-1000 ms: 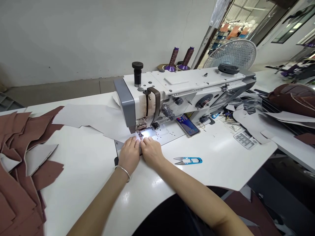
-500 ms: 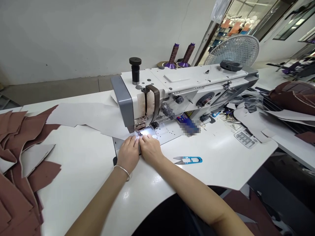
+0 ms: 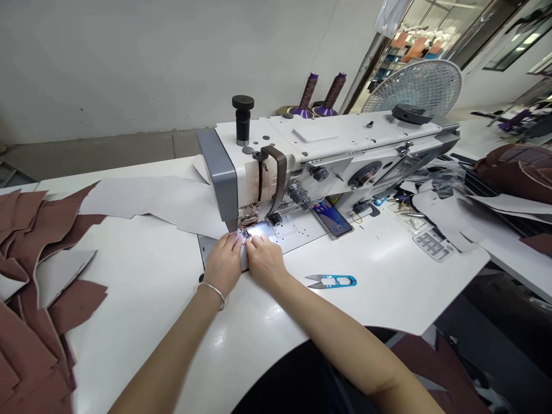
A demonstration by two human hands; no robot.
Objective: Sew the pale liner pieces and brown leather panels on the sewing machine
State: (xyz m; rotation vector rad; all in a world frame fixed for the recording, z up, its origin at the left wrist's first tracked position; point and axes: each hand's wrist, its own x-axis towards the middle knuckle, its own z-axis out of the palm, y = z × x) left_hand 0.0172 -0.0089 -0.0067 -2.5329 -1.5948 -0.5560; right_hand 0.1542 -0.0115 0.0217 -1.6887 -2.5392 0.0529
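Note:
A white industrial sewing machine (image 3: 328,149) stands on the white table (image 3: 379,270). My left hand (image 3: 224,261) and my right hand (image 3: 264,259) lie side by side just in front of the lit presser foot (image 3: 246,231). Their fingers are pressed together on a small grey strip (image 3: 244,260) that runs under the foot. A silver bangle (image 3: 212,290) sits on my left wrist. A large pale grey cut piece (image 3: 159,201) trails off to the left behind the needle.
Blue thread snips (image 3: 333,281) lie right of my right hand. A phone (image 3: 333,217) rests under the machine arm. Reddish-brown cut pieces (image 3: 34,276) are heaped at the left edge. More pieces and a keypad (image 3: 432,244) lie at the right, a fan (image 3: 420,86) behind.
Both hands have crept slightly forward towards the presser foot, staying on the strip. The view has shifted a little.

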